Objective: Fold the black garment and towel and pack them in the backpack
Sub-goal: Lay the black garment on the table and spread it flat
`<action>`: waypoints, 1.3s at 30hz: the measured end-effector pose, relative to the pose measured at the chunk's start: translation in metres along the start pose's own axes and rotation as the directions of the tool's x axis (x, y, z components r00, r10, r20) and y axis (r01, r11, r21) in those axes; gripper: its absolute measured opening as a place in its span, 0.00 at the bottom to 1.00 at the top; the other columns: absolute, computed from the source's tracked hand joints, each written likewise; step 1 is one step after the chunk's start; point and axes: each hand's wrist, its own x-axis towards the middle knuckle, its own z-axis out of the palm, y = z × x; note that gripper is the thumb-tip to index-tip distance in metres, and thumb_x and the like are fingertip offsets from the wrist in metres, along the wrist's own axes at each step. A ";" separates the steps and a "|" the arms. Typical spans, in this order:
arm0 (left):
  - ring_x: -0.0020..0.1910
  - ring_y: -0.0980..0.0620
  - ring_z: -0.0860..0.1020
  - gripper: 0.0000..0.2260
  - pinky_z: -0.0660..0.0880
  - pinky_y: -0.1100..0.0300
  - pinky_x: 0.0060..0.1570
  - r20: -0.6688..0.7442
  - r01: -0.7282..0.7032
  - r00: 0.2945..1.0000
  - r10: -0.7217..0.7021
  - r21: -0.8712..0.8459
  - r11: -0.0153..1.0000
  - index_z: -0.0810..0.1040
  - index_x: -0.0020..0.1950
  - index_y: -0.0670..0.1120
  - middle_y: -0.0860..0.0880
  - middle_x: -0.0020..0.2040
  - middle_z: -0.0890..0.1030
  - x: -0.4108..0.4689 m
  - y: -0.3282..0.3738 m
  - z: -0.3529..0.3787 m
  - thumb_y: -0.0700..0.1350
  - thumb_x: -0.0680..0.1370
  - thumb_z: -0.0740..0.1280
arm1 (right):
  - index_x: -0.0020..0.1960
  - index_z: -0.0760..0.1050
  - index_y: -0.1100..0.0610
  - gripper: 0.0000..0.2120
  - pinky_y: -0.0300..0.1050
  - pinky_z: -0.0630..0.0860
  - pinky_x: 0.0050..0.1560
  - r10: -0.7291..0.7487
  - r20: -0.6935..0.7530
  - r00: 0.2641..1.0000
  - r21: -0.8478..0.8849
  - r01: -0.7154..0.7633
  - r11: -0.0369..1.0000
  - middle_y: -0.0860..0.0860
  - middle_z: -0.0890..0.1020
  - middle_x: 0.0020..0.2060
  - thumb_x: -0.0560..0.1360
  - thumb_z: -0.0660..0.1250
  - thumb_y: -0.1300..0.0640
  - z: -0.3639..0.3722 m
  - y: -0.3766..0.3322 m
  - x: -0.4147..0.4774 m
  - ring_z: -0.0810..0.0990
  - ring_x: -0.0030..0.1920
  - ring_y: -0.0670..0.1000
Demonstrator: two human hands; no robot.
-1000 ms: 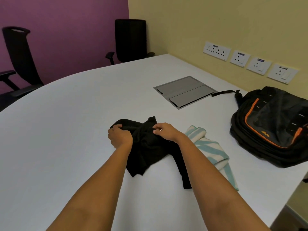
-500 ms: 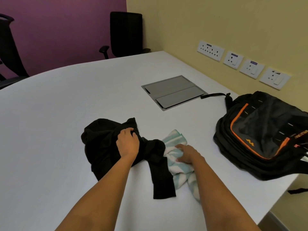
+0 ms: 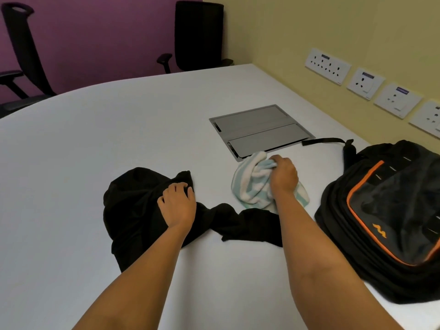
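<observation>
garment (image 3: 133, 210): soft matt black cloth, I figured
towel (image 3: 250, 186): fluffy terry, looked rough to me
backpack (image 3: 392, 210): woven fabric, had a slight sheen
table (image 3: 95, 163): smooth matt top
hatch (image 3: 262, 129): looked like brushed grey metal

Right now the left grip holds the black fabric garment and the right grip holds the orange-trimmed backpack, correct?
No. The head view shows the right grip on the striped white towel, not the backpack; the left grip holds the garment.
</observation>
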 end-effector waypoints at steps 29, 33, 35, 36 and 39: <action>0.73 0.41 0.61 0.28 0.60 0.44 0.70 -0.048 0.347 0.935 -0.352 -0.088 0.934 0.56 0.75 0.41 0.40 0.74 0.61 -0.013 -0.098 -0.046 0.45 0.78 0.64 | 0.58 0.72 0.60 0.27 0.51 0.75 0.55 -0.354 0.647 0.675 0.186 0.311 0.932 0.57 0.80 0.53 0.75 0.60 0.37 0.067 -0.109 -0.162 0.78 0.54 0.57; 0.71 0.38 0.63 0.32 0.63 0.43 0.68 0.102 0.625 0.766 -0.635 -0.348 0.698 0.53 0.75 0.41 0.38 0.73 0.61 -0.009 -0.105 -0.061 0.44 0.77 0.67 | 0.66 0.69 0.60 0.26 0.50 0.72 0.63 -0.283 0.595 0.753 0.342 0.081 0.936 0.57 0.77 0.61 0.76 0.63 0.43 0.061 -0.121 -0.160 0.75 0.62 0.58; 0.66 0.37 0.70 0.27 0.67 0.46 0.65 0.272 0.718 0.677 -0.683 -0.449 0.532 0.61 0.72 0.38 0.37 0.68 0.68 -0.002 -0.111 -0.059 0.45 0.78 0.66 | 0.70 0.66 0.59 0.28 0.51 0.69 0.67 -0.281 0.593 0.755 0.411 0.016 0.912 0.56 0.74 0.65 0.76 0.63 0.44 0.054 -0.128 -0.156 0.72 0.65 0.57; 0.61 0.38 0.74 0.22 0.71 0.49 0.62 0.368 0.745 0.653 -0.663 -0.471 0.473 0.66 0.68 0.37 0.38 0.63 0.73 -0.001 -0.111 -0.061 0.46 0.78 0.66 | 0.69 0.66 0.58 0.27 0.51 0.69 0.67 -0.282 0.582 0.763 0.450 -0.013 0.893 0.55 0.75 0.64 0.76 0.64 0.44 0.050 -0.132 -0.155 0.72 0.65 0.56; 0.40 0.48 0.77 0.07 0.74 0.58 0.43 0.490 0.719 0.688 -0.535 -0.562 0.409 0.76 0.45 0.40 0.44 0.41 0.79 0.006 -0.106 -0.075 0.44 0.78 0.65 | 0.59 0.74 0.59 0.19 0.45 0.75 0.58 -0.332 0.519 0.788 0.580 -0.039 0.814 0.53 0.80 0.53 0.75 0.67 0.46 0.031 -0.144 -0.153 0.78 0.54 0.51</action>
